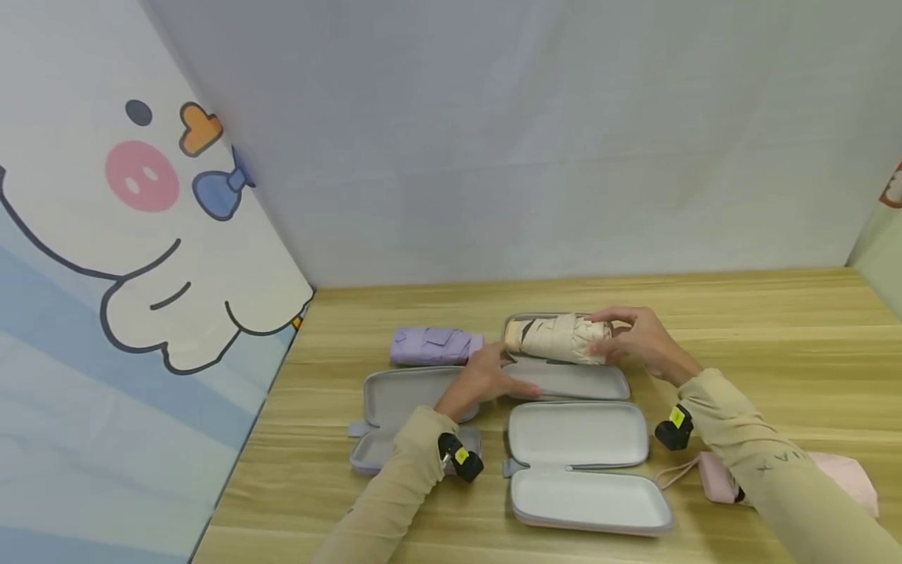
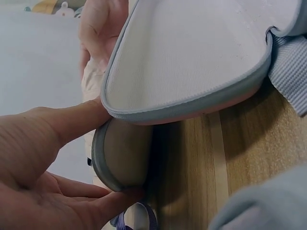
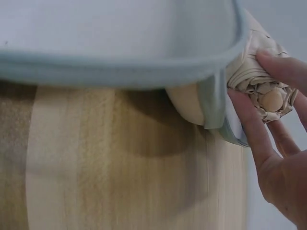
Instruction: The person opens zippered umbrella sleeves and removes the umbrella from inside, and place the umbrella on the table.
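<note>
A folded cream umbrella with dark markings lies in the back half of an open grey-lined case. My right hand grips the umbrella's right end, with the thumb and fingers around its round tip in the right wrist view. At the case's left end is my left hand. In the left wrist view, its thumb and fingers hold the end of the beige shell. The umbrella's far end is partly hidden there.
A folded purple umbrella lies behind an open grey-lined case at the left. Another open case, white-lined, sits in front. A pink umbrella and its strap lie at the right, partly under my right sleeve.
</note>
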Demonstrator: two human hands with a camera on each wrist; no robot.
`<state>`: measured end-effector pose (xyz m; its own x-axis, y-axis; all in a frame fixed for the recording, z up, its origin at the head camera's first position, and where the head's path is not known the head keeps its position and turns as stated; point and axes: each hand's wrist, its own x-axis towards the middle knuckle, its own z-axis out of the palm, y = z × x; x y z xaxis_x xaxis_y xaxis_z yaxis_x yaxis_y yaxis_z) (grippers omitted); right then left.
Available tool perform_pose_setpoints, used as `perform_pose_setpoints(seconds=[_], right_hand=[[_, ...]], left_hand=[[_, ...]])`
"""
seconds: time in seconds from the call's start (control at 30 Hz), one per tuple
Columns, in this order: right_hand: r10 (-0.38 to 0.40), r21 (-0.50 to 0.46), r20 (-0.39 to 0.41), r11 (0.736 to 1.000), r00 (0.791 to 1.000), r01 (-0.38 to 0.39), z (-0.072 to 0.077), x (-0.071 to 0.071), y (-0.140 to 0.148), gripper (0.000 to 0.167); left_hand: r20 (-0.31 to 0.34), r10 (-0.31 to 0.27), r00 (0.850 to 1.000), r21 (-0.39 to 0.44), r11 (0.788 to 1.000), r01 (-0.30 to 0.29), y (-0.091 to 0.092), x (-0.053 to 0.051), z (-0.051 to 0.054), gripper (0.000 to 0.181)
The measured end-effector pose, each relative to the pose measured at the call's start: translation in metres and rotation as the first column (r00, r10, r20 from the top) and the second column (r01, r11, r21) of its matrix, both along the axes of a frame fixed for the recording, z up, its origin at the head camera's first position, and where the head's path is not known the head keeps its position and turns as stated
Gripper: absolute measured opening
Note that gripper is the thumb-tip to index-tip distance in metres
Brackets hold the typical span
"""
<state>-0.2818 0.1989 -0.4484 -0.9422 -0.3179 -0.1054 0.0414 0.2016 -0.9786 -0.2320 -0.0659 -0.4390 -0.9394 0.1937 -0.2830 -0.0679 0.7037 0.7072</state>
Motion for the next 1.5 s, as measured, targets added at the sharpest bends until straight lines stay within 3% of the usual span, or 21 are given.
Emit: perform_pose_setpoints(seconds=[0.37, 0.53, 0.67, 0.93, 1.5], right_hand=[[-0.03, -0.008, -0.057, 1.0, 0.998, 0.03, -0.002, 0.002, 0.008, 0.051], [-0.041, -0.016, -0.043, 0.999, 0.998, 0.041, 0.004, 0.004, 0.013, 0.054], [-0.041, -0.08, -0.029, 0.996, 0.999, 0.038, 0.011, 0.006, 0.015, 0.048], [-0.011, -0.184, -0.051, 0.983, 0.999, 0.001, 0.024, 0.01, 0.021, 0.038], [0.082, -0.235, -0.123, 0.966, 0.989, -0.109, 0.048, 0.034, 0.05, 0.042]], left_hand=[[0.006, -0.014, 1.0, 0.003, 1.0, 0.014, 0.003, 0.0, 0.0, 0.087], [0.004, -0.015, 1.0, 0.018, 1.0, 0.015, 0.003, -0.001, 0.0, 0.088], [0.009, -0.006, 1.0, 0.032, 0.999, 0.006, 0.003, -0.001, -0.001, 0.086], [0.019, 0.015, 1.0, 0.075, 0.997, -0.016, 0.003, 0.001, 0.0, 0.08], [0.017, 0.018, 1.0, 0.099, 0.995, -0.019, 0.003, 0.002, -0.003, 0.083]])
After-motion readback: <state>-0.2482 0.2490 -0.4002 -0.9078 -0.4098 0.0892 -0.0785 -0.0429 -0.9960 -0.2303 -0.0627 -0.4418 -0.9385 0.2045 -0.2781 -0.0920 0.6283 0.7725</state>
